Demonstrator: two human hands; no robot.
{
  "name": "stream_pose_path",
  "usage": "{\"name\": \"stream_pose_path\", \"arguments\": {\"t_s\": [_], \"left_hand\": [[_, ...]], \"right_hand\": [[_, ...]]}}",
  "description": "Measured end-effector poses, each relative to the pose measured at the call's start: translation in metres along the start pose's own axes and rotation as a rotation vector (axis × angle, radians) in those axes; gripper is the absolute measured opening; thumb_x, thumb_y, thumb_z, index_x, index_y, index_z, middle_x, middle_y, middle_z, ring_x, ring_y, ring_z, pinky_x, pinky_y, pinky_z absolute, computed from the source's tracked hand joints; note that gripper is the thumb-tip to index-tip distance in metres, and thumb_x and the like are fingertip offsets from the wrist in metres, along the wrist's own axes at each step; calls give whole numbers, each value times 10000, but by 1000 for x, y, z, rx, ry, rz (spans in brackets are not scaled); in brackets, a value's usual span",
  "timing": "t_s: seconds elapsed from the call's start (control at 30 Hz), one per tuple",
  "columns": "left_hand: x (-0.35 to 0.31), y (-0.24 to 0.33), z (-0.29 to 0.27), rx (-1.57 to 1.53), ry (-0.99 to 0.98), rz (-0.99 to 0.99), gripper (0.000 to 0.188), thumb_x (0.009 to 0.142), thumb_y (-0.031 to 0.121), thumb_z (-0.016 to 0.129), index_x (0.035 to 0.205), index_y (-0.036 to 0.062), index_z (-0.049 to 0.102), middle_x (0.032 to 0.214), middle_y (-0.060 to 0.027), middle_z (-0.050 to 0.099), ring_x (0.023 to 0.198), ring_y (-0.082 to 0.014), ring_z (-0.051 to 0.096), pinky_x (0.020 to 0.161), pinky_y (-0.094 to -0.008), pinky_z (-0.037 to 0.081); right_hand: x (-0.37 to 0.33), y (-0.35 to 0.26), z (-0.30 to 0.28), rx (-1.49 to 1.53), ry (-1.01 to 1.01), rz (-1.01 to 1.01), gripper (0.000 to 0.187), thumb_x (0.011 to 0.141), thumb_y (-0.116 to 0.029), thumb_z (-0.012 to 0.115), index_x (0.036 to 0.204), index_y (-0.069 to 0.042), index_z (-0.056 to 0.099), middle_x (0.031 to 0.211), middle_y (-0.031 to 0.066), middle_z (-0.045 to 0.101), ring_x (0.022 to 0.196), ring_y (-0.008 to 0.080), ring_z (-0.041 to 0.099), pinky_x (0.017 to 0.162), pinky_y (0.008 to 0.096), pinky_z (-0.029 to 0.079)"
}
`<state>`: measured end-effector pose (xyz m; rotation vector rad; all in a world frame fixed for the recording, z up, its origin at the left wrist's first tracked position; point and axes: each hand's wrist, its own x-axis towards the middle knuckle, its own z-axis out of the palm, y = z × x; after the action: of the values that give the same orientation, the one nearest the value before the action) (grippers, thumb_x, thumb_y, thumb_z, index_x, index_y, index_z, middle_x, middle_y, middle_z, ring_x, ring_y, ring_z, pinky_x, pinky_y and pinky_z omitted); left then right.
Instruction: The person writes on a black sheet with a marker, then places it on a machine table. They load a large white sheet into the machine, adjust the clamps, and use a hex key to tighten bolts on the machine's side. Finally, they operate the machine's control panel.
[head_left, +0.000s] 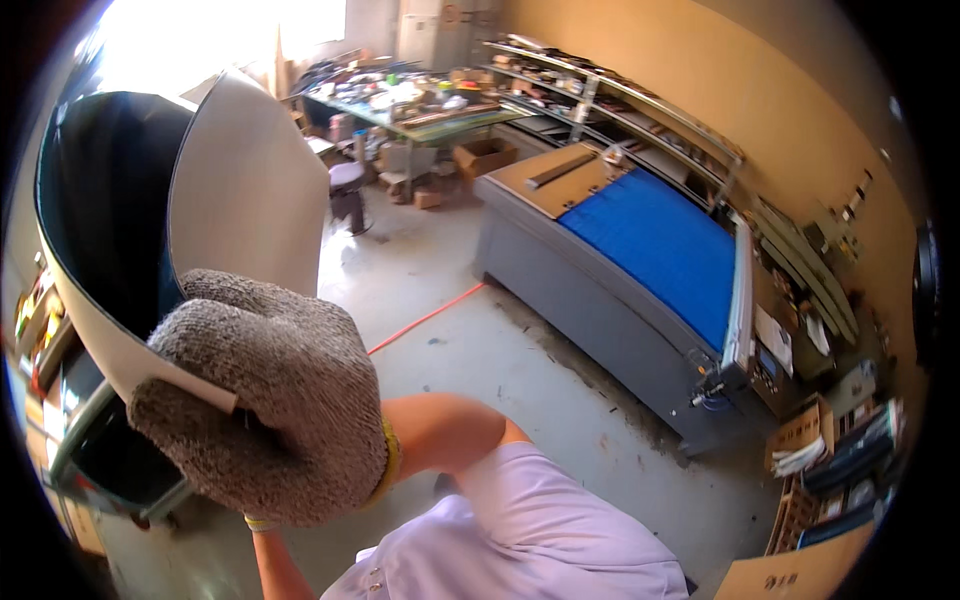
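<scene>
A large curled sheet [250, 190], cream on one face and dark on the other, stands up at the left of the head view. My right hand [280, 390], in a thick grey knitted glove, is closed around the sheet's lower edge, with the thumb below and the fingers above. Behind that glove, my left forearm [278, 565] comes up from the lower edge. Only a strip of its glove cuff [262, 523] shows, and the left fingers are hidden.
A grey flatbed machine [590, 290] with a blue bed [655, 250] stands to the right. Beyond are a cluttered table [390, 115], metal shelves [640, 125] and a stool [347, 185]. An orange hose [425, 320] crosses the floor. Crates and cartons [800, 445] line the right side.
</scene>
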<state>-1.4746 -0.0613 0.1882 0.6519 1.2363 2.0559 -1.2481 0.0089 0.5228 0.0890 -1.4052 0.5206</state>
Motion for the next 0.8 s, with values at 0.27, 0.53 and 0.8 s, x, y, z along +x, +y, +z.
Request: {"name": "stream_pose_path", "arguments": {"t_s": [0.27, 0.53, 0.8], "left_hand": [[44, -116, 218, -118, -405, -175, 390, 959, 109, 526, 1332, 15, 462, 1176, -113, 602, 1015, -219, 590, 880, -344, 479], [31, -304, 543, -280, -782, -447, 388, 958, 127, 537, 1326, 25, 466, 1168, -100, 603, 1000, -215, 590, 863, -337, 483], [-23, -516, 811, -463, -1113, -818, 387, 957, 146, 548, 1319, 35, 470, 1160, -86, 603, 985, -210, 591, 845, -329, 488]], "right_hand": [[40, 32, -164, -423, 50, -282, 147, 764, -67, 660, 764, -24, 520, 734, 177, 476, 660, 372, 511, 566, 472, 377], [88, 113, -381, -1032, -248, -128, 166, 812, -179, 626, 786, -25, 568, 764, 165, 542, 695, 334, 568, 642, 466, 457], [129, 250, -607, -1282, -174, -35, 140, 827, -122, 653, 772, -51, 546, 720, 148, 515, 619, 349, 545, 549, 455, 433]]}}
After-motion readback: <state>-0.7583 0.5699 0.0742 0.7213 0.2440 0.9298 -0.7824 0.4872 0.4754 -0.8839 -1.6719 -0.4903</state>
